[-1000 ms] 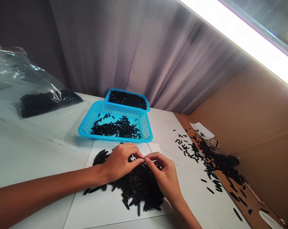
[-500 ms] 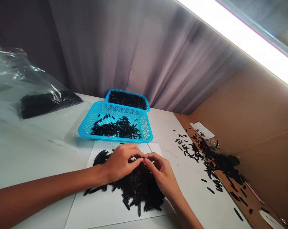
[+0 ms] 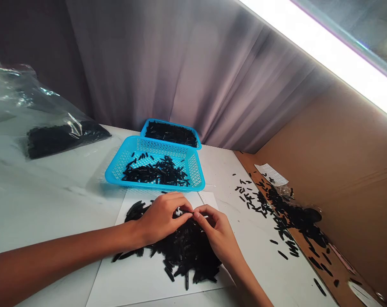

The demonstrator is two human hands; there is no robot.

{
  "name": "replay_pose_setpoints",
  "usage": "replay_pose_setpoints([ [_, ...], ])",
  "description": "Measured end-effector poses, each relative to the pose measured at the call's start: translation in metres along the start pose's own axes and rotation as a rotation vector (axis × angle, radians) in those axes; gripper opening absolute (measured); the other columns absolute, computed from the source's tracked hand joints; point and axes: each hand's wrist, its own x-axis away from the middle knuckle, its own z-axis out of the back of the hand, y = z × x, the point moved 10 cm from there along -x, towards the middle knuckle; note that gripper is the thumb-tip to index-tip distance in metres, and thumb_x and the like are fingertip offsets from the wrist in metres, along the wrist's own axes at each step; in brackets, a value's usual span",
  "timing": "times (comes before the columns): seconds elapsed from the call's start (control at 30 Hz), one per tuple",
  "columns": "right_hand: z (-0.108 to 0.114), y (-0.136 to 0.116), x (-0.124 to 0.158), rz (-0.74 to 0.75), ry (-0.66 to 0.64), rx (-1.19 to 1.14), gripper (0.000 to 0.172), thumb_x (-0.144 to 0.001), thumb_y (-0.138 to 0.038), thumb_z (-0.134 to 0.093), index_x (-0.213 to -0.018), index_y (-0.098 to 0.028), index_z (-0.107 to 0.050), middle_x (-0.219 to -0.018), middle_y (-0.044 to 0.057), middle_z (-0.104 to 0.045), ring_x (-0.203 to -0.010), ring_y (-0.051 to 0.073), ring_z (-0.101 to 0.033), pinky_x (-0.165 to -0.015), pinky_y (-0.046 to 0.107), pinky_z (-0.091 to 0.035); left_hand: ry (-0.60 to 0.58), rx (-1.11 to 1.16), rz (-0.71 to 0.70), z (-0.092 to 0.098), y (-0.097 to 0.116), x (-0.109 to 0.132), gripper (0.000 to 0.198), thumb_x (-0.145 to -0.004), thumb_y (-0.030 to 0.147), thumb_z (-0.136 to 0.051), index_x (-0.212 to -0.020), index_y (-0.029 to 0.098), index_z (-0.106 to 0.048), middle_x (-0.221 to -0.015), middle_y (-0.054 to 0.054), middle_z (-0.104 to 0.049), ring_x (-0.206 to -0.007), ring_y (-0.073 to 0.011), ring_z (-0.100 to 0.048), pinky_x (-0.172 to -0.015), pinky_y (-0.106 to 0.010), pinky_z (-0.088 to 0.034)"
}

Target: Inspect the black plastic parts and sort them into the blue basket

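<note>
My left hand [image 3: 164, 216] and my right hand [image 3: 219, 232] meet fingertip to fingertip above a heap of small, elongated black pieces [image 3: 185, 251]. Thumb and fingers are pinched on both hands. A tiny dark bit of one black piece [image 3: 193, 212] shows between the fingertips; most of it is covered by them. Under the heap lies a white sheet [image 3: 116, 283]. Just beyond my hands stands a blue perforated basket [image 3: 155, 185] with a loose layer of similar pieces inside.
Behind it, a second blue basket [image 3: 199, 143] is filled with black pieces. A clear plastic bag [image 3: 52, 102] of dark material lies at left. More pieces [image 3: 286, 209] are scattered at right, by a cardboard wall [image 3: 350, 162]. A bright lamp [image 3: 324, 47] hangs overhead.
Both hands stay nearly in place. The fingertips have shifted very slightly, and a dark bit between them shows a little more. The baskets and heap look the same.
</note>
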Motion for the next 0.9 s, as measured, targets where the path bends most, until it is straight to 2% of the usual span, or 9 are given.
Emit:
replay_pose_setpoints([
  [0.13,0.0040,-0.0009,-0.0008,-0.010,0.028,-0.008,0.031,-0.085,-0.047,-0.066,-0.084,-0.016,-0.069,-0.079,0.003,-0.065,-0.070,0.018,-0.055,-0.064,0.028,-0.040,0.007,-0.004,0.015,0.0012,-0.0013,-0.0002,0.003,-0.086,0.016,-0.069,-0.086,0.018,-0.069,-0.083,0.001,-0.069,-0.082,-0.0158,-0.062,-0.076,-0.029,-0.044],
  [0.3,0.0091,-0.0060,-0.0007,0.010,0.058,-0.037,0.027,-0.083,-0.043,-0.068,-0.085,-0.016,-0.069,-0.085,0.005,-0.068,-0.078,0.020,-0.059,-0.071,0.029,-0.043,0.000,-0.019,0.046,0.0007,-0.0049,-0.0006,0.003,-0.087,0.018,-0.068,-0.087,0.019,-0.070,-0.083,0.002,-0.070,-0.080,-0.0159,-0.061,-0.074,-0.029,-0.043],
  [0.53,0.0024,-0.0036,0.0011,-0.008,0.027,0.000,0.029,-0.085,-0.046,-0.066,-0.087,-0.017,-0.070,-0.085,0.004,-0.068,-0.070,0.017,-0.057,-0.066,0.028,-0.043,0.030,0.008,0.023,0.0029,-0.0033,0.0004,0.004,-0.087,0.016,-0.068,-0.086,0.019,-0.071,-0.082,0.002,-0.070,-0.080,-0.0151,-0.062,-0.074,-0.028,-0.044],
  [0.7,0.0011,-0.0045,0.0008,0.014,0.021,0.023,0.030,-0.086,-0.045,-0.065,-0.087,-0.016,-0.072,-0.083,0.006,-0.071,-0.074,0.021,-0.061,-0.068,0.030,-0.045,0.016,0.029,-0.017,0.0018,0.0004,0.0010,0.011,-0.089,0.016,-0.066,-0.095,0.021,-0.074,-0.086,0.001,-0.070,-0.082,-0.0153,-0.063,-0.074,-0.028,-0.045],
  [0.9,0.0030,-0.0077,0.0007,0.064,0.028,0.035,0.028,-0.088,-0.042,-0.064,-0.092,-0.017,-0.077,-0.092,0.010,-0.075,-0.086,0.026,-0.066,-0.078,0.035,-0.048,0.008,0.014,-0.004,0.0015,0.0024,0.0006,0.007,-0.088,0.015,-0.065,-0.088,0.019,-0.071,-0.083,0.000,-0.069,-0.081,-0.0164,-0.063,-0.075,-0.029,-0.045],
])
